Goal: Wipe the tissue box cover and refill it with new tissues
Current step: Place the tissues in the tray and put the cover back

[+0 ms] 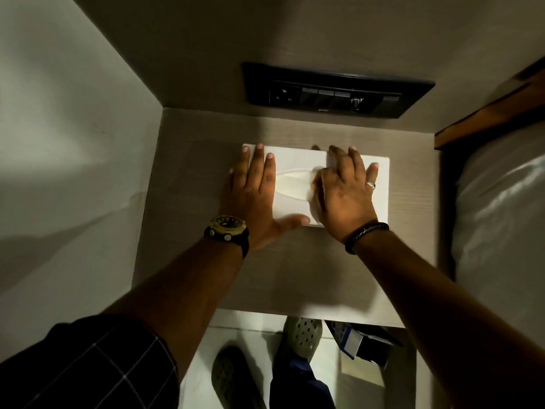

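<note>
Grey wood-grain table [283, 270] in wall corner; switch panel [336, 91] far. Left hand [255, 190] flat, released, on white box [380, 190]; right hand [343, 191] presses cloth [314, 199].

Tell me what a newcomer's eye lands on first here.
First, the bright white tissue box cover in the middle of the wooden bedside table, with both hands flat on it: the left hand on its left end, the right hand over the slot. Then the dark switch panel on the wall behind.
</note>
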`<act>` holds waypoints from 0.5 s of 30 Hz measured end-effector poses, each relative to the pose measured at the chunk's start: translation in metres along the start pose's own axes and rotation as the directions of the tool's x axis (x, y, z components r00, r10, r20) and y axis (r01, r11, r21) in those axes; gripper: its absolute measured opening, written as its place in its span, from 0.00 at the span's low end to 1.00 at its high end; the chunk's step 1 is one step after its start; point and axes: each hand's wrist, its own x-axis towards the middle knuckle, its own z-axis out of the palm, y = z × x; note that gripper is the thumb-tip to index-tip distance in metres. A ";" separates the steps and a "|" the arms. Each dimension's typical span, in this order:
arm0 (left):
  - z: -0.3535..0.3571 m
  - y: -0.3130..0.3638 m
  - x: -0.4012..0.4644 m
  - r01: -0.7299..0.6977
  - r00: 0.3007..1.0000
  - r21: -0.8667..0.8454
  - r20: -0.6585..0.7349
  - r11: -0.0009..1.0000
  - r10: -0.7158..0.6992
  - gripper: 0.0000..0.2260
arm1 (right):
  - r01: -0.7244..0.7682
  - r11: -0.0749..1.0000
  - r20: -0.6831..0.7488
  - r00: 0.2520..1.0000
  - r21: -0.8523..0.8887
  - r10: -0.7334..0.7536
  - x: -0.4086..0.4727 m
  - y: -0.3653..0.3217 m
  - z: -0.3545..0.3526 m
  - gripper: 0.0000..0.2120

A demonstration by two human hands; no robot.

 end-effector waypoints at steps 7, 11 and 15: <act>-0.002 0.001 -0.001 0.003 1.000 -0.002 0.008 1.000 -0.003 0.56 | 0.025 0.995 -0.012 1.000 0.095 -0.024 -0.005 0.002 -0.010 0.17; -0.002 0.001 -0.001 0.005 1.000 -0.009 0.005 1.000 -0.005 0.56 | 0.036 0.983 -0.085 0.996 0.180 -0.021 -0.009 0.003 -0.012 0.14; -0.001 0.001 -0.001 0.011 1.000 -0.016 0.006 1.000 -0.011 0.57 | 0.038 0.978 -0.109 0.994 0.207 -0.015 -0.011 0.002 -0.010 0.13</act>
